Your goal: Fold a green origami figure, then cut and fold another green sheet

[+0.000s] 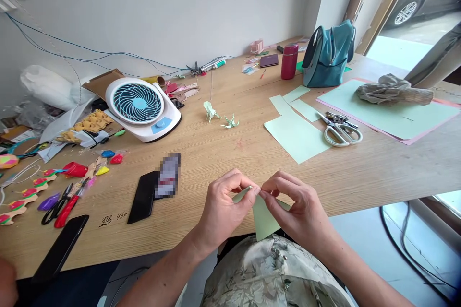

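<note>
A pale green sheet of paper, partly folded, hangs between my hands at the table's front edge. My left hand pinches its top edge between thumb and forefinger. Right beside it, my right hand pinches the same edge, the fingertips of both hands nearly touching. Folds of the paper behind the fingers are partly hidden. Farther back on the table stand two small folded green paper figures. To the right lie cut pieces of green paper and white-handled scissors.
A white fan stands at the back left, near phones, black-handled scissors and craft scraps. A red flask and a teal bag are at the back right. Larger green sheets lie at right under crumpled cloth-like material.
</note>
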Motion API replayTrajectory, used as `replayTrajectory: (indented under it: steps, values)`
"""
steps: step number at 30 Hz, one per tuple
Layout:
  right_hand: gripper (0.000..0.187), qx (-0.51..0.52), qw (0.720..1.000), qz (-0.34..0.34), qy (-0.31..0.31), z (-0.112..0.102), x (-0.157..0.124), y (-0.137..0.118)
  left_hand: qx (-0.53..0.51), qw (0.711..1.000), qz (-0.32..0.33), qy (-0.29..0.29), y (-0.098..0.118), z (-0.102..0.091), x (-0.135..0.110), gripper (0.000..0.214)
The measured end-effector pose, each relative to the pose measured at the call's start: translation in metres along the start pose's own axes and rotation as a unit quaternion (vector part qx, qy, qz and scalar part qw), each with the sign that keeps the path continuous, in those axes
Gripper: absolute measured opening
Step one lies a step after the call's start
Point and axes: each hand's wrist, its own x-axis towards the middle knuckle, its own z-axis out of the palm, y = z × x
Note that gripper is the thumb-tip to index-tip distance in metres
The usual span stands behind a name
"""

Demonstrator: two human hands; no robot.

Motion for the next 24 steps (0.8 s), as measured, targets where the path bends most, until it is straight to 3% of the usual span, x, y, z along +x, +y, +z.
replayTrajectory:
  steps: [12, 17, 21, 24]
  values:
    - [0.026, 0.031, 0.993, 0.102, -0.052, -0.007, -0.034, 0.04, -0.143, 0.981, -0.126, 0.028, -0.023, -0.037, 0.03, 0.021]
    - [0.025, 0.046, 0.987, 0.143, -0.063, -0.008, -0.04, 0.047, -0.219, 0.96, -0.174, 0.018, -0.033, -0.036, 0.044, 0.023]
    - [0.025, 0.039, 0.985, 0.167, -0.029, -0.013, -0.035, 0.048, -0.223, 0.955, -0.192, -0.027, -0.036, -0.03, 0.049, 0.023]
    - [0.029, 0.038, 0.984, 0.163, -0.066, -0.01, -0.029, 0.047, -0.239, 0.947, -0.201, -0.069, -0.038, -0.02, 0.052, 0.025]
